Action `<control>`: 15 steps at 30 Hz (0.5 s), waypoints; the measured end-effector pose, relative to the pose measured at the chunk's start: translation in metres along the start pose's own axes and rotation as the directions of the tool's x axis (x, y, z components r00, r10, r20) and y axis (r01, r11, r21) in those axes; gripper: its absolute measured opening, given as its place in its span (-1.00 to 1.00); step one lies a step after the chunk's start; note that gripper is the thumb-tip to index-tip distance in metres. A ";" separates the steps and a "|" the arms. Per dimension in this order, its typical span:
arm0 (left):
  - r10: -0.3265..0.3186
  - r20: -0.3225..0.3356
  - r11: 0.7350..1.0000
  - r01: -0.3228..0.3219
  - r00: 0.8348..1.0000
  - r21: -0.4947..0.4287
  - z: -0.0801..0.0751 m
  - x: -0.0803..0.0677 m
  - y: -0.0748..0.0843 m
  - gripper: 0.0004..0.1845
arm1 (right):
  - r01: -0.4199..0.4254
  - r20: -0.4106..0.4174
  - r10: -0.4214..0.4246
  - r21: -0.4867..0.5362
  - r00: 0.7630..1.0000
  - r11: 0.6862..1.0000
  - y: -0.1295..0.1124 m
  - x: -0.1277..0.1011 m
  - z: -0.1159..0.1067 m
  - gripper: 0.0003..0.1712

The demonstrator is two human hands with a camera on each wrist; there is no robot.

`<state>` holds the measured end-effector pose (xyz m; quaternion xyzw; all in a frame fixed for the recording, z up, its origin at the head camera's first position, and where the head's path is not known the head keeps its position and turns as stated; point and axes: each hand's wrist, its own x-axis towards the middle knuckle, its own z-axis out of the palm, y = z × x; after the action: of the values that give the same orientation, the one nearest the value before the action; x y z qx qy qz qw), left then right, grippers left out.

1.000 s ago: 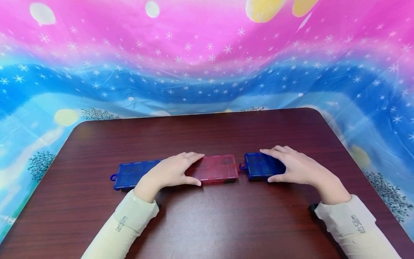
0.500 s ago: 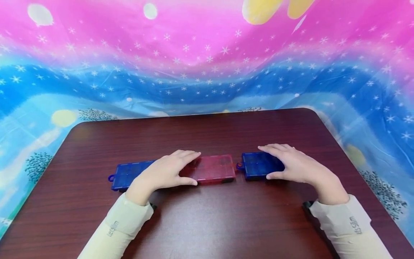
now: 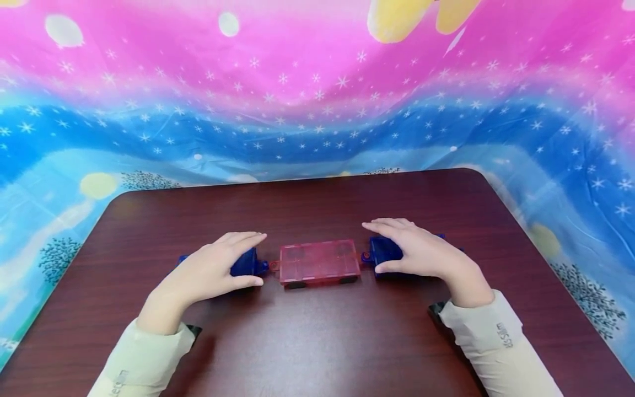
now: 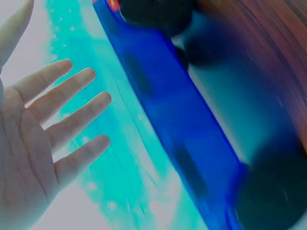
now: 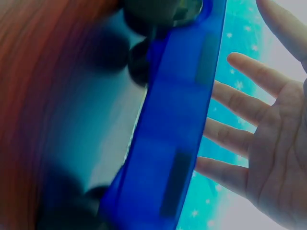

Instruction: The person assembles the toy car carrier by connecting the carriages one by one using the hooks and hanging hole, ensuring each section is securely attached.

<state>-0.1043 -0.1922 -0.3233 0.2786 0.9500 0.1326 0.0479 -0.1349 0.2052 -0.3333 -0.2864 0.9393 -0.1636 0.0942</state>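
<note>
A translucent red wheeled tile car (image 3: 319, 262) sits mid-table, linked by small hook couplings to a blue wheeled car on either side. My left hand (image 3: 210, 273) is spread above the left blue car (image 3: 244, 263) and hides much of it. My right hand (image 3: 414, 248) hovers over the right blue car (image 3: 384, 251), covering its middle. In the left wrist view, the straight fingers (image 4: 72, 120) stand apart beside the car's blue side and dark wheels. Straight, spread fingers (image 5: 230, 136) also show in the right wrist view, their tips behind the blue car's edge.
The dark wood table (image 3: 317, 342) has rounded far corners. A pink and blue patterned cloth (image 3: 297, 110) hangs behind it and around its sides.
My left hand has slid left off the red car to above the left blue car, uncovering the coupling between them. My right hand has shifted left over the right blue car.
</note>
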 end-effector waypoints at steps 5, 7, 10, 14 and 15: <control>-0.071 0.002 0.997 0.071 0.997 0.011 -0.005 -0.017 -0.015 -0.13 | 0.025 0.015 -0.026 0.022 1.000 0.999 -0.013 0.011 0.003 -0.04; -0.100 0.007 0.995 0.100 0.995 0.005 -0.006 -0.023 -0.020 -0.12 | 0.037 0.020 -0.037 0.028 0.999 0.999 -0.018 0.015 0.004 -0.05; -0.129 0.011 0.992 0.129 0.992 -0.004 -0.007 -0.031 -0.027 -0.10 | 0.059 0.029 -0.060 0.035 0.998 0.998 -0.024 0.022 0.007 -0.06; -0.144 0.013 0.990 0.144 0.989 0.001 -0.006 -0.036 -0.035 -0.09 | 0.083 0.042 -0.085 0.045 0.996 0.996 -0.032 0.029 0.011 -0.07; -0.146 0.015 0.989 0.146 0.989 0.001 -0.006 -0.037 -0.037 -0.09 | 0.085 0.046 -0.087 0.047 0.995 0.995 -0.034 0.031 0.012 -0.07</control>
<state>-0.0928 -0.2436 -0.3273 0.2092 0.9675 0.1265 0.0649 -0.1397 0.1579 -0.3352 -0.3282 0.9197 -0.1816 0.1160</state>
